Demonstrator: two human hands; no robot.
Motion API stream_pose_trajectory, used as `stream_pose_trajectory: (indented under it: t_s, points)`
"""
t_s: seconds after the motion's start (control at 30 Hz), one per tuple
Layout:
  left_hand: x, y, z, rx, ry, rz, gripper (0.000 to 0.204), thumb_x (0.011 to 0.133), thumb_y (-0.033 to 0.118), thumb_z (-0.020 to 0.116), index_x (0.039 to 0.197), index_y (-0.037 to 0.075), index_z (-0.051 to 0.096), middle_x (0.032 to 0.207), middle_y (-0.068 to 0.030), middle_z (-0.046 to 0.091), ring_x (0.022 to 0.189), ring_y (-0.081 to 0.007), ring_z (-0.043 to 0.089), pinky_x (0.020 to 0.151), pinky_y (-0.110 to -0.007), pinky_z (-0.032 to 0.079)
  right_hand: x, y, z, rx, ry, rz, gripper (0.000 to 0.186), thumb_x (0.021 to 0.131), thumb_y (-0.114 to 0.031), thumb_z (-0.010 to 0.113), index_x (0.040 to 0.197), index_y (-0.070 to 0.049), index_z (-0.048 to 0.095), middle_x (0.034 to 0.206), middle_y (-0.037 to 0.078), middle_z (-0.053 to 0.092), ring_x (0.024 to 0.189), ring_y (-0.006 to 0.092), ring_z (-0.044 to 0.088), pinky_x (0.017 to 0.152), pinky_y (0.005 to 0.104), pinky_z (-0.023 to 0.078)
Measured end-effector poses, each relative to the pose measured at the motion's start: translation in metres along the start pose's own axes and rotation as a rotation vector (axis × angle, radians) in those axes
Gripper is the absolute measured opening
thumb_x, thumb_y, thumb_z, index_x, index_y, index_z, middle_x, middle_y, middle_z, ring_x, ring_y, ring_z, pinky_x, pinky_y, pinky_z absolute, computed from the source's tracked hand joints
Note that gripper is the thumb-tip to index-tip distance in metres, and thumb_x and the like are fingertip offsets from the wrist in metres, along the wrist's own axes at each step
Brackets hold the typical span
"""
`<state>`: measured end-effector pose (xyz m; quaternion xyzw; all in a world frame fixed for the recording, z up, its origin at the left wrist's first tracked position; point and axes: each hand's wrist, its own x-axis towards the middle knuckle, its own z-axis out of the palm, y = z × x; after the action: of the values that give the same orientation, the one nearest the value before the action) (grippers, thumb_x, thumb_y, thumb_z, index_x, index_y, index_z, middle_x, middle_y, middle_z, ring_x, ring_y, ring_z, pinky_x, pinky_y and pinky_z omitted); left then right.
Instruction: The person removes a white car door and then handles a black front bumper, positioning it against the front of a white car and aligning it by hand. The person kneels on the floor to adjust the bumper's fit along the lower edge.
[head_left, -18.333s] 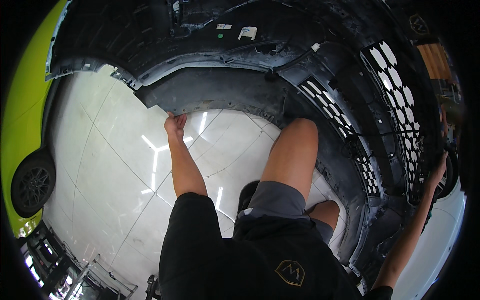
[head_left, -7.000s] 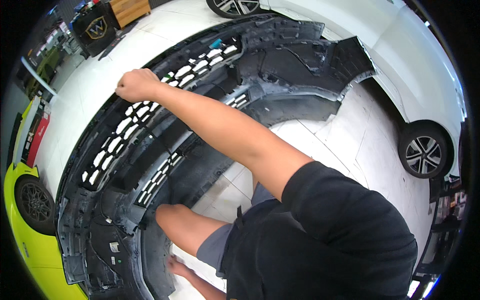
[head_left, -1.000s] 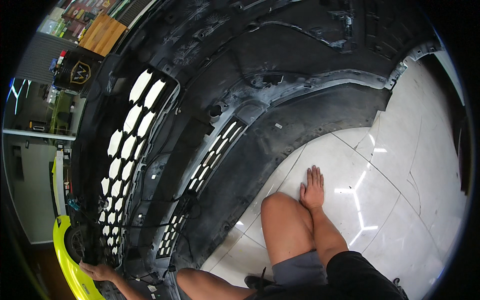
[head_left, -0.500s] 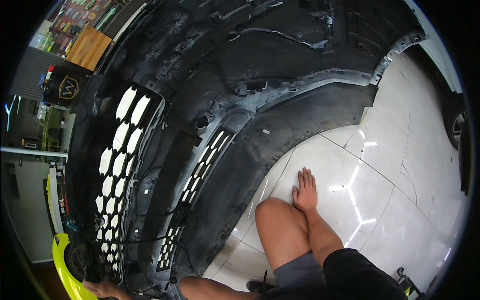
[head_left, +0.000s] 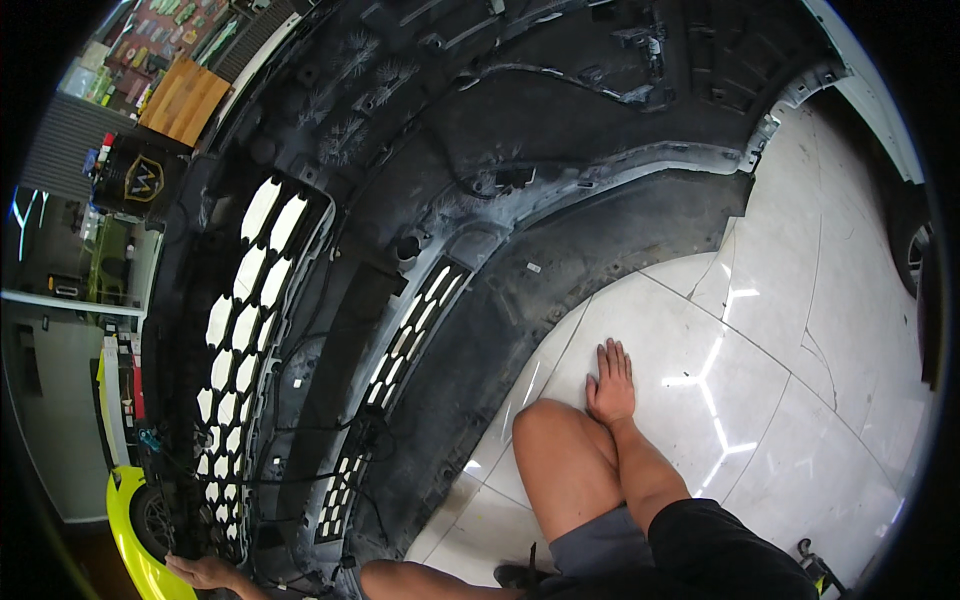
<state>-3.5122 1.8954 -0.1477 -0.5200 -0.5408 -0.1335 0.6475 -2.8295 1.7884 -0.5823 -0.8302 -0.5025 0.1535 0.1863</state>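
A large black car bumper [head_left: 480, 240] stands on edge with its ribbed inner side toward me. Its honeycomb grille [head_left: 240, 330] and a narrower lower grille [head_left: 415, 330] let light through. At the lower left, my left hand [head_left: 205, 572] is closed at the bumper's end, its fingertips partly hidden. My right hand [head_left: 610, 385] lies flat on the white tiled floor [head_left: 690, 420], fingers stretched out, beside my bent knee. Thin black wiring [head_left: 310, 430] runs across the bumper's inside near the grilles.
A yellow-green car [head_left: 135, 540] with a dark wheel is at the lower left. A wooden board [head_left: 185, 100] and a black box [head_left: 135, 180] are at the upper left. Another car's wheel [head_left: 920, 255] shows at the far right. A small wheeled stand [head_left: 815, 565] sits at lower right.
The bumper's grille side has shifted slightly to the right, showing more of the yellow-green car's wheel. My right hand stays flat on the floor.
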Motion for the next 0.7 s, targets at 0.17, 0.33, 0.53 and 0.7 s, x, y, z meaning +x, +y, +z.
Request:
stream_pose_trajectory:
  t_s: [0.17,0.33,0.53,0.7]
  points:
    - [0.002,-0.007,0.008,-0.047,-0.053,-0.058,0.032,0.101,0.0,0.038,0.131,0.003,0.049,0.12,-0.0195,0.06,0.106,-0.036,0.062,0.09,-0.038,0.052,-0.001,0.0,0.002,0.004,-0.007,-0.001,0.065,0.09,-0.028,0.05,0.145,0.002,0.034,0.156,0.021,0.025,0.146,0.0359,0.018,0.12,0.0482,0.014]
    - [0.036,0.04,-0.021,-0.344,0.015,-0.233,0.017,0.103,0.012,0.04,0.106,0.002,0.053,0.097,-0.0161,0.061,0.087,-0.0333,0.062,0.079,-0.041,0.053,-0.001,0.004,-0.001,0.005,-0.028,0.013,0.065,0.091,-0.03,0.049,0.146,0.001,0.033,0.157,0.019,0.024,0.147,0.0346,0.018,0.12,0.0478,0.014]
    - [0.069,0.089,-0.057,-0.674,0.042,-0.395,0.04,0.104,0.026,0.04,0.078,0.001,0.057,0.074,-0.0135,0.061,0.068,-0.0304,0.061,0.066,-0.044,0.052,-0.003,0.006,0.0,0.019,-0.022,0.014,0.064,0.092,-0.03,0.048,0.146,0.001,0.032,0.157,0.019,0.023,0.147,0.0338,0.017,0.121,0.0471,0.014]
    - [0.078,0.1,-0.064,-0.305,0.105,-0.172,0.046,0.104,0.032,0.044,0.073,-0.001,0.055,0.069,-0.0131,0.058,0.056,-0.0285,0.059,0.053,-0.039,0.05,-0.004,0.005,-0.001,0.022,-0.017,0.015,0.064,0.093,-0.03,0.048,0.146,0.001,0.033,0.157,0.019,0.024,0.147,0.0342,0.019,0.12,0.0467,0.014]
